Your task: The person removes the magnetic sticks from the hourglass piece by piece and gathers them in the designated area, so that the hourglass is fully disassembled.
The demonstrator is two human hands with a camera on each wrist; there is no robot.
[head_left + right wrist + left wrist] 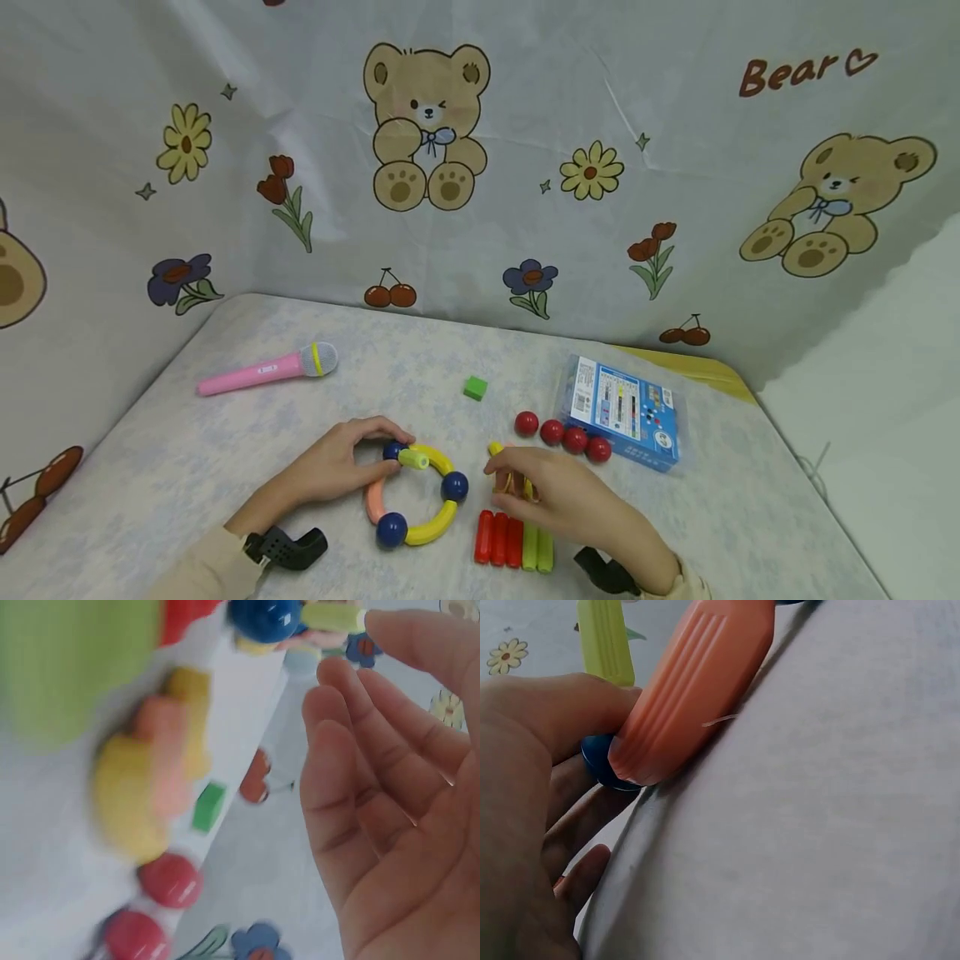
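A ring of curved sticks [435,525] joined by dark blue balls [454,486] lies on the pale tablecloth [225,450]. It has yellow, salmon [690,690] and light green [413,457] pieces. My left hand [384,443] pinches the ring at its top blue ball [600,761], and the thumb [562,712] presses on the salmon stick. My right hand [510,477] hovers just right of the ring, over small yellow and orange pieces [150,787]. Its fingers [352,750] are relaxed and the palm holds nothing.
Red and green straight sticks [513,540] lie side by side below the right hand. Several red balls [562,435] sit in a row against a blue box [622,408]. A green cube [475,387] and a pink toy microphone [262,371] lie farther back. A bear-print curtain [427,125] closes off the rear.
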